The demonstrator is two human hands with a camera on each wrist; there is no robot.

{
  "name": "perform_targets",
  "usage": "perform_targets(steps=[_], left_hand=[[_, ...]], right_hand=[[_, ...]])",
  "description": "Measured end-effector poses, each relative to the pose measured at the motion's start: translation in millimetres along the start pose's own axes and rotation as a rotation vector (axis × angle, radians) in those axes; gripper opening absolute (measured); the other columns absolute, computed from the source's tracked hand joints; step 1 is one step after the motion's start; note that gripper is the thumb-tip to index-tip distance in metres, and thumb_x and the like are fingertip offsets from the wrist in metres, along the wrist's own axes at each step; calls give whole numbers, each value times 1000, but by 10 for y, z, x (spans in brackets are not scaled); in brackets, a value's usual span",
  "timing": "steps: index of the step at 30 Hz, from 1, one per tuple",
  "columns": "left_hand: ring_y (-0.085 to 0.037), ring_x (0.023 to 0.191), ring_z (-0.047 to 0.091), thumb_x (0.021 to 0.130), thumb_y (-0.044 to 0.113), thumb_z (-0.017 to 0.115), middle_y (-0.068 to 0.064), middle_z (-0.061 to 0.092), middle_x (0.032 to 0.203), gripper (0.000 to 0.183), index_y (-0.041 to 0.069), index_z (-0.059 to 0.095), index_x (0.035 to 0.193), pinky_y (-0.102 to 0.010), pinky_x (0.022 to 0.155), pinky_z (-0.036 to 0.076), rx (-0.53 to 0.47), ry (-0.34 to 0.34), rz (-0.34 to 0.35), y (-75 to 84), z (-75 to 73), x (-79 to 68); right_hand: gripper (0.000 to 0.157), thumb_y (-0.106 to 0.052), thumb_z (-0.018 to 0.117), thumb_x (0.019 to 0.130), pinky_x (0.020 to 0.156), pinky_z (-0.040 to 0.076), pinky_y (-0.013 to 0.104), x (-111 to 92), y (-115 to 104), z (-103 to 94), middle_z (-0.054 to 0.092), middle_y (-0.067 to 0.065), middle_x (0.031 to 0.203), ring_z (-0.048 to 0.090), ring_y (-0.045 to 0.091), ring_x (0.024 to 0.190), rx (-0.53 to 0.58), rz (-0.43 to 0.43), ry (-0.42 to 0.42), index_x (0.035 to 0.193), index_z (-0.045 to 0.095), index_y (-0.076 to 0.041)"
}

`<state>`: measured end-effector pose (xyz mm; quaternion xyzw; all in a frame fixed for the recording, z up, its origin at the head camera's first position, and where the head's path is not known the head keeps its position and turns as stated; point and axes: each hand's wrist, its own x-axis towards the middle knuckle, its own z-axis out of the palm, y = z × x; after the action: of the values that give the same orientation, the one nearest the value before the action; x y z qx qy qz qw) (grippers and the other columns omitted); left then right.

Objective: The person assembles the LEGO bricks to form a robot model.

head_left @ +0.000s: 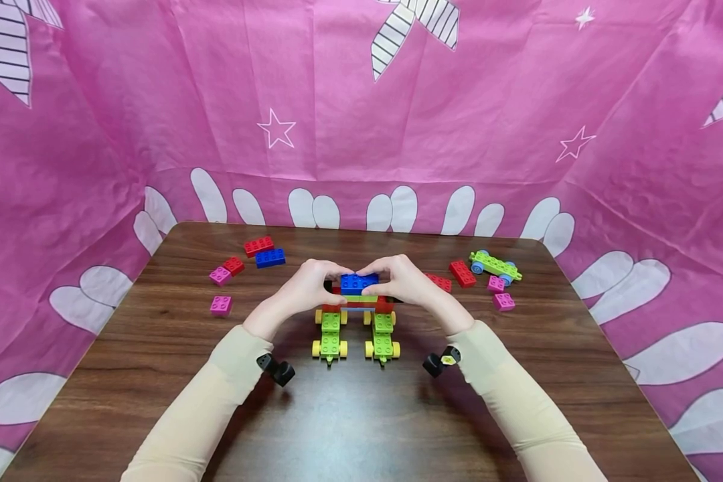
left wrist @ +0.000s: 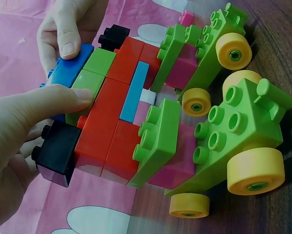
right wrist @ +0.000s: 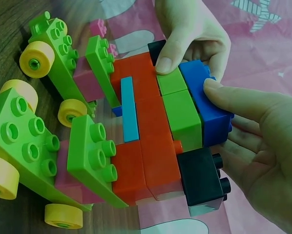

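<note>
The head view showed a brick model [left wrist: 107, 114] near the middle of the bench [head_left: 337, 415], the left hand [head_left: 304, 286] clamped on its green bricks [right wrist: 182, 114] and the right hand [head_left: 405, 282] pinching the blue brick [head_left: 359, 284] above them. Gripping from opposite sides probably served to steady the stack; two wheeled bases [head_left: 330, 345] beneath, set side by side, seemed to spread its weight. Loose bricks [head_left: 270, 258] lay either side, presumably leaving working room.

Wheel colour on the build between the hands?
Wheels: yellow, with green hubs. Best seen in the left wrist view.
</note>
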<state>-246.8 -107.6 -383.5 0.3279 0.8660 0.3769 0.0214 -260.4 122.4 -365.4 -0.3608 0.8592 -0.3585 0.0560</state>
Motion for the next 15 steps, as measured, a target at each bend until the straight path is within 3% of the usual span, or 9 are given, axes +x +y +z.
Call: perform_targets(steps=[15], left_hand=[[-14,85,61,77,13,81,-2,73,103,44,10,69,119,-37,79,56,-15,-6,-8,-8,2,-2]], right_hand=[[34,-17,78,80,78,58,30,-19,17,25,72,12,105,69,17,88,37,29,14,110,72,-2]])
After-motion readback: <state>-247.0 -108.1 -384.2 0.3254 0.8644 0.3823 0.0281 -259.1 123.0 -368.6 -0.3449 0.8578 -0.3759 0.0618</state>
